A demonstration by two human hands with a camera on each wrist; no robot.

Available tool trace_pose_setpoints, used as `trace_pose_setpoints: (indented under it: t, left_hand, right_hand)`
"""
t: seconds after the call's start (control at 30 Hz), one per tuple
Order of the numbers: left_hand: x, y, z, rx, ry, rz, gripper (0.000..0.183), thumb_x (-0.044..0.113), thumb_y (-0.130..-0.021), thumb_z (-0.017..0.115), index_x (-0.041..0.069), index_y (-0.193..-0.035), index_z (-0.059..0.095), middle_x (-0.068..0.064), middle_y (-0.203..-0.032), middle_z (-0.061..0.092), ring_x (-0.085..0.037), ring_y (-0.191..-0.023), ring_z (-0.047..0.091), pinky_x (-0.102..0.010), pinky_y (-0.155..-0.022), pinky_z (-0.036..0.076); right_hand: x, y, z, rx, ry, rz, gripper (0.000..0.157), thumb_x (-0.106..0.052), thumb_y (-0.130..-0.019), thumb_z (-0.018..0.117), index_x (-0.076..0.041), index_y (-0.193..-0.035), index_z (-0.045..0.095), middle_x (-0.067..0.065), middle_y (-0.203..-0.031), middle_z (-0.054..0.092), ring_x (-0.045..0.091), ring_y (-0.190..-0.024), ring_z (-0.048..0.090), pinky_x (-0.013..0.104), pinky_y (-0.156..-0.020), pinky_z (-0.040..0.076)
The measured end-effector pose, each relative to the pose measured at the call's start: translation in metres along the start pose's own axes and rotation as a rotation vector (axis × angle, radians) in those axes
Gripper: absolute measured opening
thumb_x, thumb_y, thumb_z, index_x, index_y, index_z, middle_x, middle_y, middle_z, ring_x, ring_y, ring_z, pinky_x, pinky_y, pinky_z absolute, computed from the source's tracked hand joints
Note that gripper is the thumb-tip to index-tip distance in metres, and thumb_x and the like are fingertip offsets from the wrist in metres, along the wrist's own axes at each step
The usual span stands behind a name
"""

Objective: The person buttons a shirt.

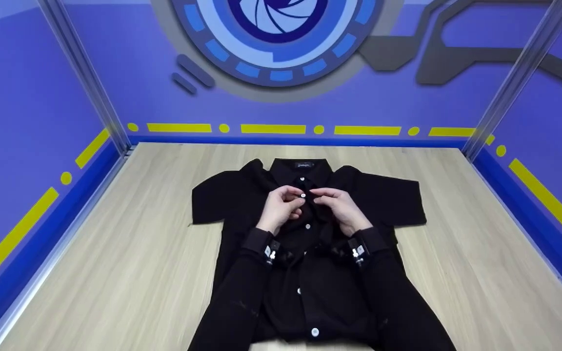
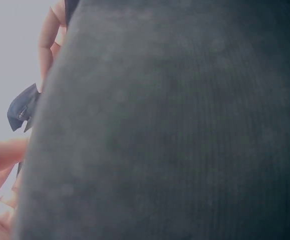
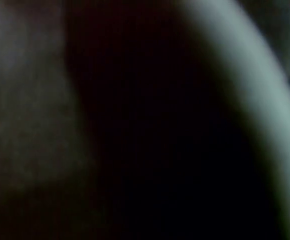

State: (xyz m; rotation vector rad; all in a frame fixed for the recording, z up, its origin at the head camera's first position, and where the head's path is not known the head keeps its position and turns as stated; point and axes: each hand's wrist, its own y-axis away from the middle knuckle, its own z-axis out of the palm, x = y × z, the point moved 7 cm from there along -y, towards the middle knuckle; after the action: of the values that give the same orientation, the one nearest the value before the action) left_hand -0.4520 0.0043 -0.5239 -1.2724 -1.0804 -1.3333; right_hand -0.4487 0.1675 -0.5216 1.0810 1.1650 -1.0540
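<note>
A black short-sleeved shirt (image 1: 339, 302) lies front up, collar away from me, with white buttons down its front. At the upper placket my left hand (image 1: 281, 207) pinches the cloth beside a white button (image 1: 303, 195), thumb and forefinger right at it. Facing it from the other side, my right hand (image 1: 342, 207) pinches the placket's edge between thumb and fingers. Another button (image 1: 302, 179) sits just below the collar (image 1: 281, 170). Dark cloth covers most of the left wrist view, leaving fingers (image 2: 4, 155) at its left edge. The right wrist view is dark and blurred.
The shirt is spread on a light wood-grain table (image 1: 164, 273). Blue panels (image 1: 130, 63) with yellow markings enclose the back and both sides, joined by metal posts (image 1: 90, 83) at the back corners. Lower buttons (image 1: 315, 332) run down toward the near hem.
</note>
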Motion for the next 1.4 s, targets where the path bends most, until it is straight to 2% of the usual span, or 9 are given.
trace_pose_setpoints:
  t: [0.4, 0.7, 0.9, 1.1, 1.23, 1.4]
  left_hand:
    - [-0.0025, -0.0003, -0.0026, -0.006, 0.070, -0.007, 0.024, 0.001, -0.084, 0.071, 0.004, -0.108, 0.068, -0.005, -0.083, 0.065, -0.013, -0.057, 0.061, -0.021, -0.049, 0.051]
    - [-0.0028, 0.0003, -0.0032, 0.000, 0.078, -0.023, 0.025, 0.002, -0.083, 0.073, 0.004, -0.107, 0.068, -0.003, -0.083, 0.067, -0.012, -0.056, 0.062, -0.021, -0.050, 0.052]
    - [-0.0013, 0.0005, -0.0039, 0.007, 0.070, -0.030, 0.024, 0.006, -0.084, 0.073, 0.005, -0.107, 0.071, -0.006, -0.090, 0.072, -0.014, -0.062, 0.067, -0.023, -0.054, 0.055]
    - [-0.0028, -0.0015, -0.0037, -0.012, 0.081, -0.037, 0.024, 0.015, -0.088, 0.072, 0.006, -0.110, 0.071, -0.011, -0.098, 0.073, -0.014, -0.064, 0.069, -0.023, -0.056, 0.056]
    - [-0.0030, -0.0017, -0.0037, -0.019, 0.073, -0.033, 0.025, 0.013, -0.088, 0.071, 0.004, -0.111, 0.070, -0.013, -0.097, 0.073, -0.013, -0.064, 0.068, -0.023, -0.055, 0.056]
    - [-0.0030, -0.0011, -0.0027, -0.032, 0.042, -0.037, 0.024, 0.008, -0.085, 0.073, 0.003, -0.109, 0.069, -0.012, -0.094, 0.073, -0.013, -0.063, 0.068, -0.022, -0.054, 0.055]
  right_hand:
    - [0.0037, -0.0009, 0.0023, -0.006, 0.031, 0.006, 0.034, -0.006, -0.086, 0.067, -0.006, -0.120, 0.067, 0.008, -0.126, 0.062, 0.014, -0.099, 0.062, 0.021, -0.079, 0.052]
    - [0.0022, 0.0003, 0.0032, -0.011, 0.034, 0.000, 0.034, -0.008, -0.087, 0.067, -0.007, -0.121, 0.067, 0.008, -0.128, 0.061, 0.013, -0.103, 0.061, 0.021, -0.082, 0.051]
    - [0.0001, 0.0010, 0.0043, -0.029, 0.013, -0.003, 0.035, -0.009, -0.088, 0.065, -0.007, -0.123, 0.066, 0.010, -0.128, 0.062, 0.014, -0.100, 0.064, 0.023, -0.082, 0.053]
    - [0.0007, 0.0005, 0.0029, -0.026, 0.011, 0.004, 0.030, -0.020, -0.091, 0.065, -0.012, -0.119, 0.069, 0.006, -0.123, 0.066, 0.013, -0.097, 0.066, 0.024, -0.079, 0.054]
    - [0.0011, 0.0001, 0.0037, -0.024, 0.014, -0.009, 0.032, -0.030, -0.093, 0.064, -0.009, -0.117, 0.070, 0.006, -0.115, 0.069, 0.013, -0.097, 0.065, 0.025, -0.081, 0.054]
    - [-0.0001, -0.0007, 0.0033, 0.022, 0.071, -0.050, 0.029, -0.025, -0.092, 0.066, -0.004, -0.111, 0.070, 0.001, -0.098, 0.070, 0.012, -0.089, 0.061, 0.024, -0.080, 0.049]
